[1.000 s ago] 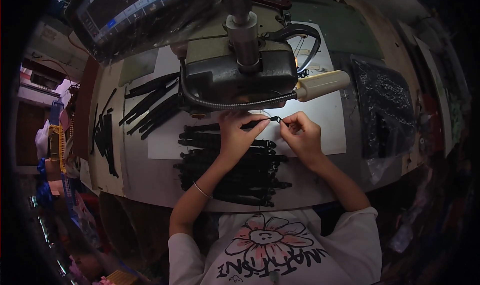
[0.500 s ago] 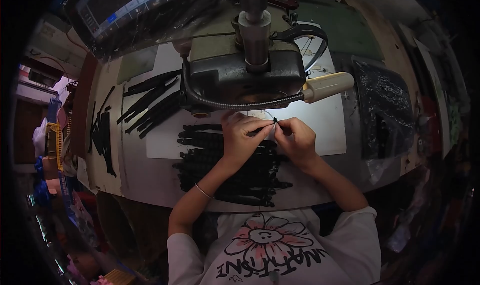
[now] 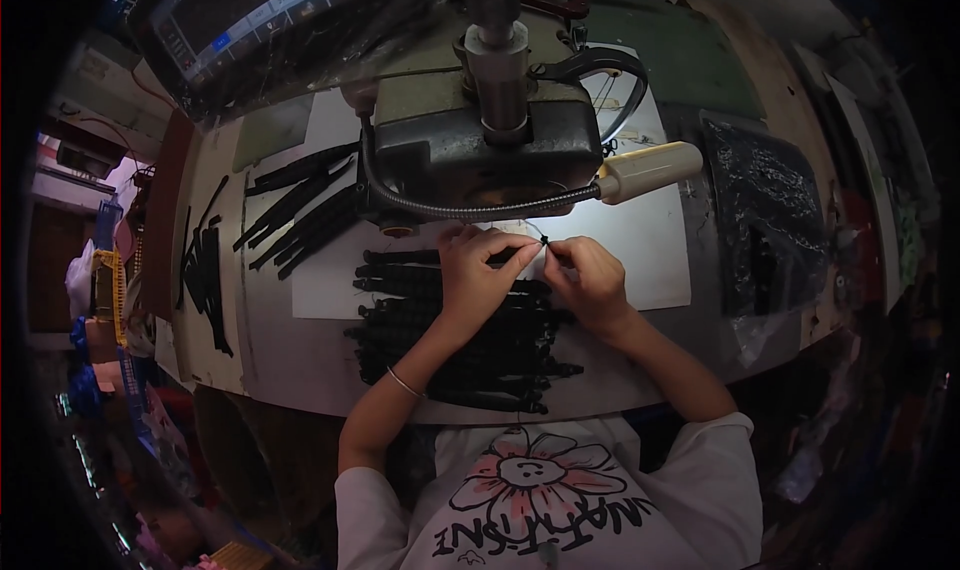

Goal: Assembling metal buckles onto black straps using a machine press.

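Observation:
Just below the head of a sewing-machine-like device (image 3: 485, 155), both my hands meet at a small black piece (image 3: 544, 240), too small to name. My left hand (image 3: 478, 275) has thumb and forefinger pinched at its left side. From the other side, my right hand (image 3: 590, 278) also pinches at it with bent fingers. A thin pale line runs up from the piece toward the machine. Under my left hand and wrist lies a pile of black fabric strips (image 3: 450, 335), partly hidden by my forearm.
More black strips (image 3: 300, 205) lie left of the machine, and others (image 3: 205, 280) farther left. A lamp with a pale handle (image 3: 652, 172) lights the white sheet (image 3: 655, 260). To the right is a clear plastic bag (image 3: 765, 220) with dark contents. A screen (image 3: 260, 20) stands at the upper left.
Both hands have shifted very slightly left together with the small black piece. My fingers keep their pinch; the strips stay where they were.

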`<state>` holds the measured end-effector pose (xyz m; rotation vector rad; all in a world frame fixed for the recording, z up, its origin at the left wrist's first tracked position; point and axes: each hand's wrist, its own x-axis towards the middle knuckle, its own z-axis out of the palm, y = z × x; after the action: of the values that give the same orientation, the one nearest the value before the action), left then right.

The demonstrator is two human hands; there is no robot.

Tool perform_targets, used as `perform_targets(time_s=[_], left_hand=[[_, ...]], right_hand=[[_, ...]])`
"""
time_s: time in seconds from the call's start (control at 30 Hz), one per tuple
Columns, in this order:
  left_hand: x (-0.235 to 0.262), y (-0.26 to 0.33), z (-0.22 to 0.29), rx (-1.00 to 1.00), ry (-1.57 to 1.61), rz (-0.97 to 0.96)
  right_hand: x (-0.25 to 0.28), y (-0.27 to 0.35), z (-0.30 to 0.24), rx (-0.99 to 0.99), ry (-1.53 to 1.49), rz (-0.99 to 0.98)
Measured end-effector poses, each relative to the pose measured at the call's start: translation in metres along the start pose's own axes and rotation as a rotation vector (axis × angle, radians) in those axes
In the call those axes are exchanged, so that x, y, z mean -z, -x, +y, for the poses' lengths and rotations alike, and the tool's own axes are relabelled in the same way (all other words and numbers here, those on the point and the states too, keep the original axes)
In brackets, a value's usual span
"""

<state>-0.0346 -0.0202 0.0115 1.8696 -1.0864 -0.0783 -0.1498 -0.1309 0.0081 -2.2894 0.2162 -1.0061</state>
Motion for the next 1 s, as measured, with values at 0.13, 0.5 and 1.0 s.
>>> perform_targets(time_s=[0.13, 0.5, 1.0], left_hand=[[0.0, 0.0011, 0.0034, -0.041, -0.101, 0.017], [0.0013, 0.0033, 0.0018, -0.08, -0.037, -0.013], [0.0025, 0.0043, 0.0045, -0.038, -0.079, -0.006]], right_hand=[[-0.0032, 0.0023, 0.0032, 0.035, 0.016, -0.001], [-0.0022, 0.0025, 0.0047, 0.063, 0.007, 0.018], [-0.0063, 0.0047, -0.0026, -0.149, -0.083, 0.013]])
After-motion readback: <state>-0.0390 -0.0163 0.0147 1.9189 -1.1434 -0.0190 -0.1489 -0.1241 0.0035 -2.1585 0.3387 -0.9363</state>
